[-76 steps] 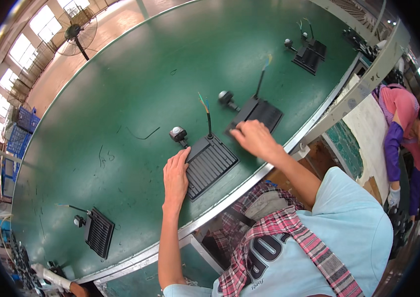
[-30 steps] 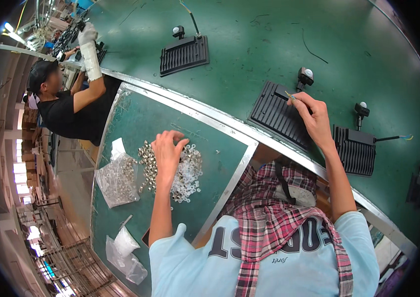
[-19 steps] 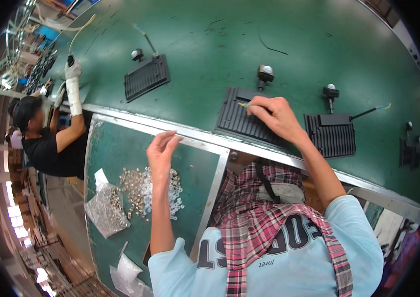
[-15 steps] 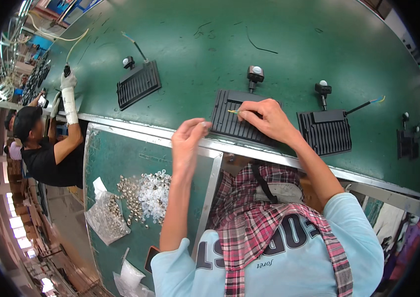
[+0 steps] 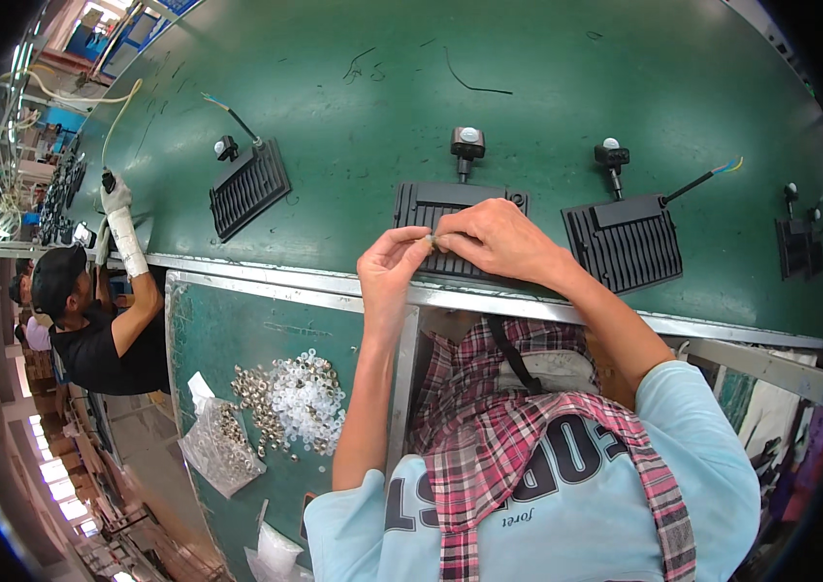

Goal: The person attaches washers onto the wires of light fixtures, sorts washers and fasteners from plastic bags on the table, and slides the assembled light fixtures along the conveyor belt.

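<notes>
A black finned floodlight [image 5: 415, 204] with a white-domed sensor [image 5: 467, 145] on a short stem lies in front of me. Over its fins my two hands meet at the fingertips. My right hand [image 5: 508, 240] is closed in a pinch on the end of the floodlight's cable, whose thin wires [image 5: 434, 241] barely show between the fingers. My left hand [image 5: 389, 269] also pinches, its thumb and forefinger against those wire ends. Whatever small piece it holds is too hidden to name.
Similar floodlights lie at right [image 5: 625, 242], far right [image 5: 799, 247] and left [image 5: 251, 189]. On the lower green shelf are metal nuts [image 5: 254, 393], clear plastic rings [image 5: 306, 403] and a plastic bag of metal parts [image 5: 222, 451]. A co-worker [image 5: 91, 320] with white gloves works at left.
My left hand has moved right and up to meet my right hand at the wire ends. The wires, plainly visible before, are now mostly covered. The whole view has shifted slightly.
</notes>
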The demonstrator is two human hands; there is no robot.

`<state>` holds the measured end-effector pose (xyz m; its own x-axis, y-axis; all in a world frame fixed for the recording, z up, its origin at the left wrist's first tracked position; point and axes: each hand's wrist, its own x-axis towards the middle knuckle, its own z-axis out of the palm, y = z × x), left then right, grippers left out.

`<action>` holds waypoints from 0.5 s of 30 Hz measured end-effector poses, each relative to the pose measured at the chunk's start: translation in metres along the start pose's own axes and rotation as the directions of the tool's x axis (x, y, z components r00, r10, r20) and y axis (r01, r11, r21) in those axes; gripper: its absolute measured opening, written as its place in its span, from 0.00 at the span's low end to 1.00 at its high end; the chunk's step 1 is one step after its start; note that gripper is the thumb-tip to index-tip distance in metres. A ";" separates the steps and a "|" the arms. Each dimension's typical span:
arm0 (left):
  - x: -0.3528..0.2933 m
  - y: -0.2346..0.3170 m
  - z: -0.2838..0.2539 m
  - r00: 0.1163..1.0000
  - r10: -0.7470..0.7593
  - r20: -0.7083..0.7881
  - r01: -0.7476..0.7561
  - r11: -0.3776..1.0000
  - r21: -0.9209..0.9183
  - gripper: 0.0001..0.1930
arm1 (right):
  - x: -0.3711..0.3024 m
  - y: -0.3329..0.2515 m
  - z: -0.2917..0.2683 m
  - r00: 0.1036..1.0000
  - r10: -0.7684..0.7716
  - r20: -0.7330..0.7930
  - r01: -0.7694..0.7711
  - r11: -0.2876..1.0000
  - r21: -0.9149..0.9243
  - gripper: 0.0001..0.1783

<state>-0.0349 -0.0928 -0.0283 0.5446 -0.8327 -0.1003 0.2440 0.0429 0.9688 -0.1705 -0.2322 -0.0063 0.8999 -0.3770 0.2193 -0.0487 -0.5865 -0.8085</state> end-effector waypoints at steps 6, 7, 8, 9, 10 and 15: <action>0.007 0.000 0.013 0.994 0.076 0.084 -0.080 0.996 0.048 0.10 | 0.002 -0.016 -0.009 0.987 0.136 0.084 -0.146 0.982 0.119 0.19; 0.008 0.001 0.023 0.993 0.043 0.113 -0.047 0.998 0.032 0.10 | 0.000 -0.014 -0.013 0.991 0.108 0.073 -0.116 0.987 0.111 0.22; 0.009 -0.004 0.025 0.994 0.038 0.103 -0.040 0.999 0.015 0.11 | 0.001 -0.012 -0.012 0.995 0.072 0.068 -0.080 0.991 0.111 0.26; 0.010 -0.005 0.023 0.993 0.039 0.110 -0.035 0.998 -0.043 0.11 | 0.002 -0.018 -0.012 0.991 0.108 0.085 -0.120 0.981 0.155 0.27; 0.009 -0.002 0.025 0.994 0.026 0.104 -0.021 0.999 -0.044 0.11 | 0.001 -0.020 -0.014 0.986 0.132 0.097 -0.148 0.973 0.175 0.27; -0.030 0.027 -0.026 0.982 0.188 -0.021 -0.136 0.779 0.611 0.09 | -0.001 0.001 -0.013 0.985 -0.115 -0.127 0.129 0.986 0.105 0.10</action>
<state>-0.0238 -0.0529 -0.0046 0.5976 -0.7979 0.0792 -0.3748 -0.1906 0.9073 -0.1766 -0.2414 -0.0002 0.8372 -0.3947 0.3785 0.1132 -0.5521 -0.8261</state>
